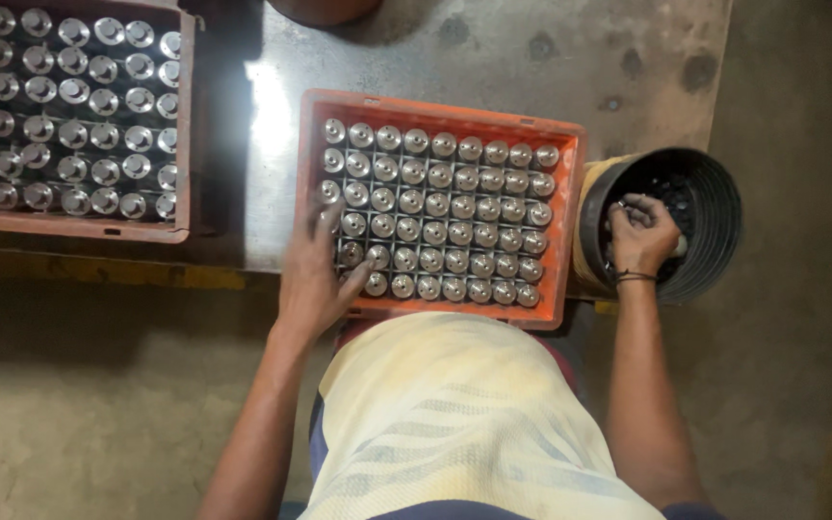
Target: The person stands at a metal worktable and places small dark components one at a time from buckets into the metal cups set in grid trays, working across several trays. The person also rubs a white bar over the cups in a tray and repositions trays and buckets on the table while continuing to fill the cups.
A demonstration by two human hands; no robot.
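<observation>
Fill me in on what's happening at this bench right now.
A person stands over an orange crate whose grid is packed with round shiny metal parts. The left hand rests on the parts at the crate's near left corner, fingers spread. The right hand is curled inside a black bucket of small dark pieces just right of the crate; whether it grips any is hard to tell. A second crate, brownish-red and filled with similar metal parts, sits further left on the table.

Two orange crates (each gridded with metal parts), one black bucket, two hands.
</observation>
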